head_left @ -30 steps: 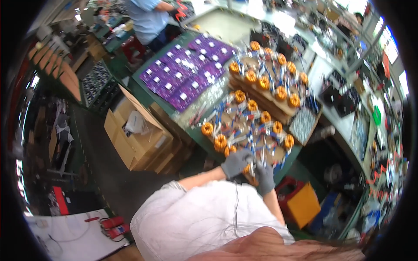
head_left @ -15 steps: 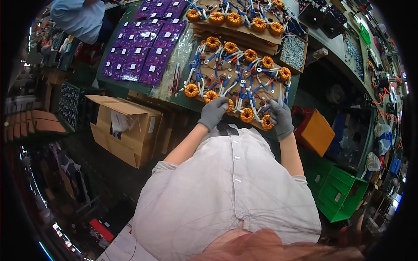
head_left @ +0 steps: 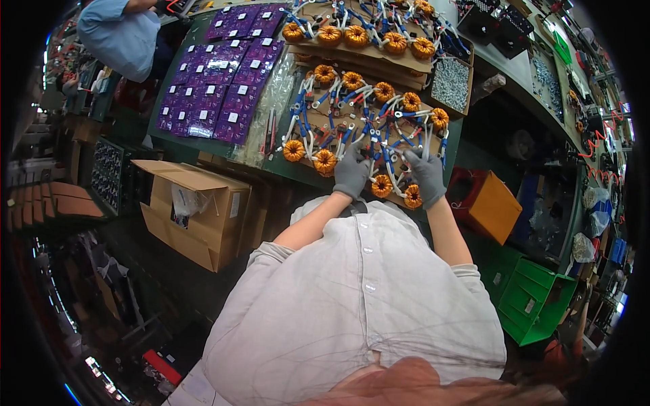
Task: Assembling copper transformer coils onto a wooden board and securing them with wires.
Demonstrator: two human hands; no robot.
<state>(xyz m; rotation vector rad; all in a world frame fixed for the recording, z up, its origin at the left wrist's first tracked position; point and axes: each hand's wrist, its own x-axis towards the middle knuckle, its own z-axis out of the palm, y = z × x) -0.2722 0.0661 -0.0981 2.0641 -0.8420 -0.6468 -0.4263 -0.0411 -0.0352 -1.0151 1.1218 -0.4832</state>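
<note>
Toroidal coils (head_left: 325, 161) wound with orange wire lie on a brown cardboard sheet, with blue-and-white cables (head_left: 384, 150) ending in ring lugs spread between them. My left hand (head_left: 351, 177), in a grey glove, reaches in among the cables at the near edge, its fingers curled together. My right hand (head_left: 428, 178), gloved alike, is at the near right corner beside a coil (head_left: 413, 196), its fingers drawn together at the cables there. What either hand's fingertips grip is too small and covered to make out.
Behind lies another stacked layer of coils (head_left: 355, 36). A box of small metal parts (head_left: 451, 82) stands at right, purple packets (head_left: 203, 111) at left. A carton (head_left: 193, 210), an orange bin (head_left: 493, 206) and a green crate (head_left: 535, 301) flank me. A person in blue (head_left: 122, 40) is at far left.
My left hand has moved right and farther in, from a coil at the near edge to among the cables. My right hand has shifted slightly left, its fingers at the cables.
</note>
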